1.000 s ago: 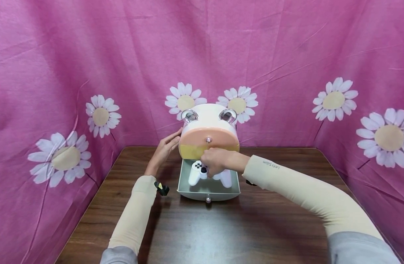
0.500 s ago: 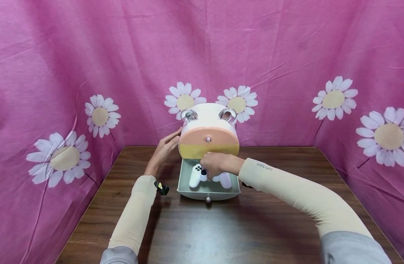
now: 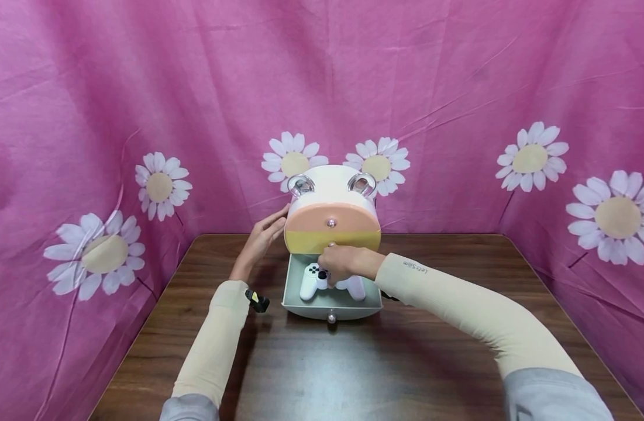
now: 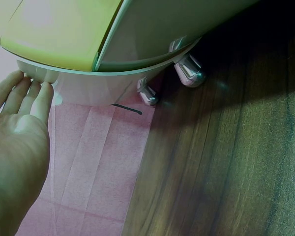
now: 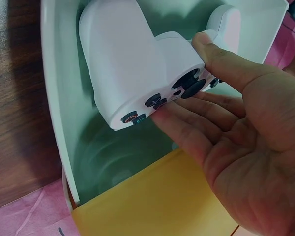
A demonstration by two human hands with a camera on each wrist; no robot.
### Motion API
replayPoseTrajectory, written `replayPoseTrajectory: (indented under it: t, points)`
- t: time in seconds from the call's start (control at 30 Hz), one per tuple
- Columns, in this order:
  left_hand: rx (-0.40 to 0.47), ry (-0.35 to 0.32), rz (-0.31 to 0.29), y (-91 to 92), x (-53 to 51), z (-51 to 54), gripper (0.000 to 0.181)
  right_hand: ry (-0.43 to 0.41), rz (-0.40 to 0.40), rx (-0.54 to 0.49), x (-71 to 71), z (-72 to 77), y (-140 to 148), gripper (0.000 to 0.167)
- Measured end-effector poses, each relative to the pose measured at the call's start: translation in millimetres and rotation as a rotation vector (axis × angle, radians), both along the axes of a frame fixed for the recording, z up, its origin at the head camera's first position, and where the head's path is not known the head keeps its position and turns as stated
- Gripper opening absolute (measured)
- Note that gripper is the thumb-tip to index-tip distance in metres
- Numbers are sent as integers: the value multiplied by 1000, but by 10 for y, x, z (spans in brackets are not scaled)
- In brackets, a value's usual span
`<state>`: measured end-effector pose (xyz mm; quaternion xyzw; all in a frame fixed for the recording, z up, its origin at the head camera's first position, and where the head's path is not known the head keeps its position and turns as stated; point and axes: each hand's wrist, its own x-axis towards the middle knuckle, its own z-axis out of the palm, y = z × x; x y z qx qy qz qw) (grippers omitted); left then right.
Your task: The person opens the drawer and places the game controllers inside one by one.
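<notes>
A white game controller lies in the pulled-out grey-green bottom drawer of a small white cabinet. My right hand pinches the controller at its middle, partly covering it in the head view. In the right wrist view, the thumb of the right hand presses one side of the controller and the fingers are on the other. My left hand rests against the cabinet's left side. The left wrist view shows the fingertips of the left hand touching the cabinet wall, fingers nearly straight.
Above the bottom drawer, the peach drawer and yellow drawer are closed, with round silver knobs. Two chrome-rimmed rings stick up on top. Chrome feet carry the cabinet on the brown wooden table. A pink daisy curtain hangs around.
My right hand and forearm have shifted slightly to the left, and the controller's right grip has moved a little left with them. The left hand stays in place.
</notes>
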<state>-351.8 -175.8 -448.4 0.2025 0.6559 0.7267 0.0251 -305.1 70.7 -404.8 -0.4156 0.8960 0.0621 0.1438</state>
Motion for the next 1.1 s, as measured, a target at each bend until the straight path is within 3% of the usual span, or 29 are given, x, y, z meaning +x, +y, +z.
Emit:
replayPoseTrajectory:
  t: [0.27,0.47,0.7,0.93,1.1]
  points:
    - [20,-3,-5,3,-13,-11,52,11,-6,9,2,-5,0,29]
    - [9,-2,-8,6,-13,1,52,19,-3,13,-8,2,9,21]
    - [20,-6,-6,-1,-10,-8,52,49,8,3,27,137,53,25]
    - [21,-10,0,-4,-19,-25,52,185,92,-107,119,359,177,32]
    - [19,-5,-3,2,-22,-27,52,301,135,-219,222,422,298,30]
